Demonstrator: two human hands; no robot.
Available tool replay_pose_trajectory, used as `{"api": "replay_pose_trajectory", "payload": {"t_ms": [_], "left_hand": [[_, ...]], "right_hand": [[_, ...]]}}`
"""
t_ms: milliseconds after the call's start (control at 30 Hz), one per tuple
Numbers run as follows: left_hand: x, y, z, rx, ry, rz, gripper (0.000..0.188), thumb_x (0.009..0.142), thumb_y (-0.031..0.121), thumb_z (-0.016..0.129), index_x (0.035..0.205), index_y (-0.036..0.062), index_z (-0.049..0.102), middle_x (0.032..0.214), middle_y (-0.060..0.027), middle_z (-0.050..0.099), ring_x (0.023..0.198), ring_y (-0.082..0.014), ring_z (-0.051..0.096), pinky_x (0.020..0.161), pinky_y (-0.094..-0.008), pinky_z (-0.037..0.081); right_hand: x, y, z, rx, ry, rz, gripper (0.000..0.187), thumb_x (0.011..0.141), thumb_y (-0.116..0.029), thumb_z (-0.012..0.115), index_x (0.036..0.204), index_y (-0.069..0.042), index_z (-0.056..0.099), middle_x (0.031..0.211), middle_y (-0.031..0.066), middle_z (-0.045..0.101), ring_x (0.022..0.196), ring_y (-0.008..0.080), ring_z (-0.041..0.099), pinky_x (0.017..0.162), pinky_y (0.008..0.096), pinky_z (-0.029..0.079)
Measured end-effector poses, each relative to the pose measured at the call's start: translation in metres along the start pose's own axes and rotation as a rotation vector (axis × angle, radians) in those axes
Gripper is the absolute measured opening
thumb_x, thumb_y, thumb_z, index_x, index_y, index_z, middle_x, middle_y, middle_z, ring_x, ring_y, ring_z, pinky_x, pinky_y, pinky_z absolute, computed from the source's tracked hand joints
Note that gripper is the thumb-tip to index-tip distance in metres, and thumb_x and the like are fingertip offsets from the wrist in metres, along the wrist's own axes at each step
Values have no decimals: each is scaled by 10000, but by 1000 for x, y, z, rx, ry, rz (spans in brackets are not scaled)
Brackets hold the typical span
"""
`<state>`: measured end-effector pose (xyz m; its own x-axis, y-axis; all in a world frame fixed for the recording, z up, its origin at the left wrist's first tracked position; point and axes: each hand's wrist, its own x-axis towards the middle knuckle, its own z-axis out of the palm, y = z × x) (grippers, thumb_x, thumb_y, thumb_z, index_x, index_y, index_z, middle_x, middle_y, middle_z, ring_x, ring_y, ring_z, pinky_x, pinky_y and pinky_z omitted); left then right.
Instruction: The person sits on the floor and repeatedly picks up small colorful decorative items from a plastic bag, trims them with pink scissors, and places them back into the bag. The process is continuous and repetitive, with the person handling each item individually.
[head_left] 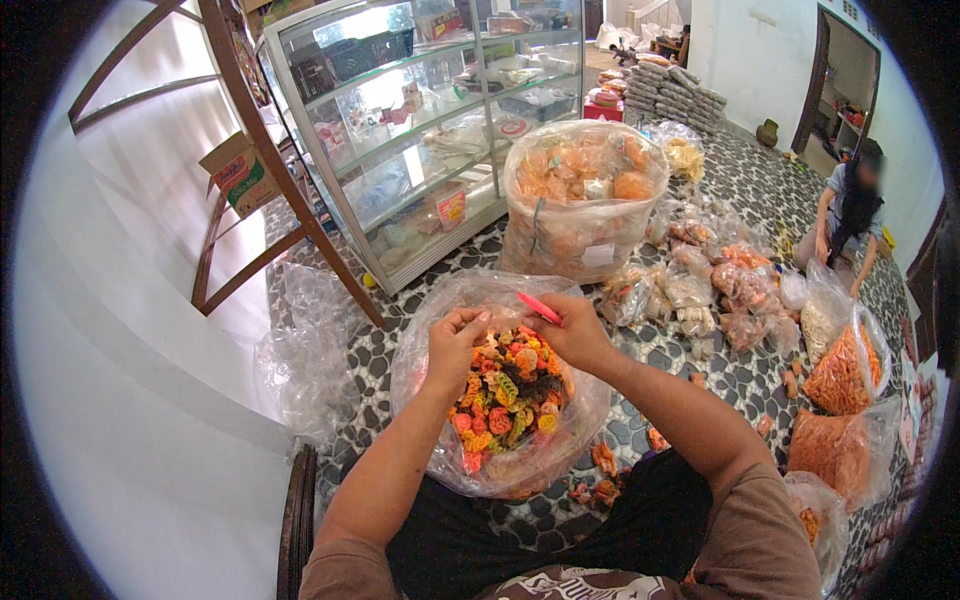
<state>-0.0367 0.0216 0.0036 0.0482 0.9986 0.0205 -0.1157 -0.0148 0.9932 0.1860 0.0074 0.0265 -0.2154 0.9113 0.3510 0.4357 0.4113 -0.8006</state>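
Note:
Between my knees stands a large clear plastic bag (415,375), its mouth spread wide, holding colourful crackers (510,390) in orange, red, yellow, green and dark brown. Over its far left part is my left hand (458,342), thumb and fingers drawn together in a pinch; whatever lies between the fingertips is too small to make out. My right hand (578,335), above the far right part of the bag, is closed around a slim pink-red object (540,308). That object points up and left toward my left fingertips, and its exact kind is unclear.
Ahead stands a big sack (580,235) of orange-filled packets, beside a glass display cabinet (430,130). To the right lie several filled bags (735,285) and bags of orange snacks (848,370). A person (848,215) sits at far right. Crumpled plastic (305,350) lies left.

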Motion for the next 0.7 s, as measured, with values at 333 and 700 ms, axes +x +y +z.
{"api": "replay_pose_trajectory", "payload": {"t_ms": [333, 700], "left_hand": [[-3, 2, 2, -123, 27, 38, 186, 981, 213, 714, 1065, 48, 725, 1005, -27, 714, 887, -123, 664, 829, -288, 523], [3, -8, -2, -78, 119, 131, 209, 1020, 270, 672, 1003, 63, 693, 984, -32, 703, 814, -104, 634, 768, -277, 516]], "right_hand": [[-3, 2, 1, -146, 78, -323, 190, 850, -56, 776, 1037, -39, 744, 1036, 107, 731, 906, 261, 726, 753, 341, 559], [-4, 0, -1, -106, 85, -295, 171, 849, -64, 789, 1007, -23, 739, 1018, 113, 736, 875, 248, 729, 749, 332, 558]]}}
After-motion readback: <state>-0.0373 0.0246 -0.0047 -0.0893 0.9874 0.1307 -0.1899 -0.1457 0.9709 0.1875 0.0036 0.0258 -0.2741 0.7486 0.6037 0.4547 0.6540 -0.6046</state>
